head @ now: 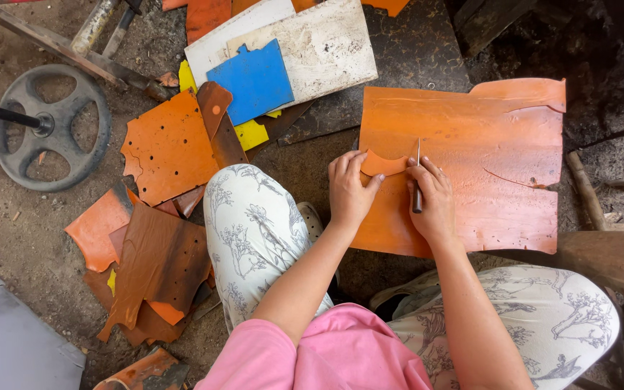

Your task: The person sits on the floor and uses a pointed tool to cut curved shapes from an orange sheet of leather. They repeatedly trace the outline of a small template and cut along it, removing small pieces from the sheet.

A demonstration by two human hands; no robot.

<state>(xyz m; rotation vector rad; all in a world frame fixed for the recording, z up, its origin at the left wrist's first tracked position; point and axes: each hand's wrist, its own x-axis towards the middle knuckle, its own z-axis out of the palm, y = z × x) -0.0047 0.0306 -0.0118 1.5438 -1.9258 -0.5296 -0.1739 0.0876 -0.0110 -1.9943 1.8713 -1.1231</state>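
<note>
Head view: a large orange leather sheet [485, 159] lies flat on the dirt floor [9, 231], filling the floor's right-centre area in front of the seated person. Along the left side, a heap of orange and brown leather offcuts [157, 245] is scattered near a grey cast handwheel [52, 128]. Toward the top edge, a blue notched panel [254, 79] rests on a white board [319, 47].

The left hand [350, 191] presses a small orange curved template [383, 164] flat onto the sheet's left portion. The right hand [433, 198] is closed around a thin wooden-handled knife [417, 180], blade touching the sheet beside the template.

The sheet appears pliable yet firm and light; hold it flat near the cut line.
</note>
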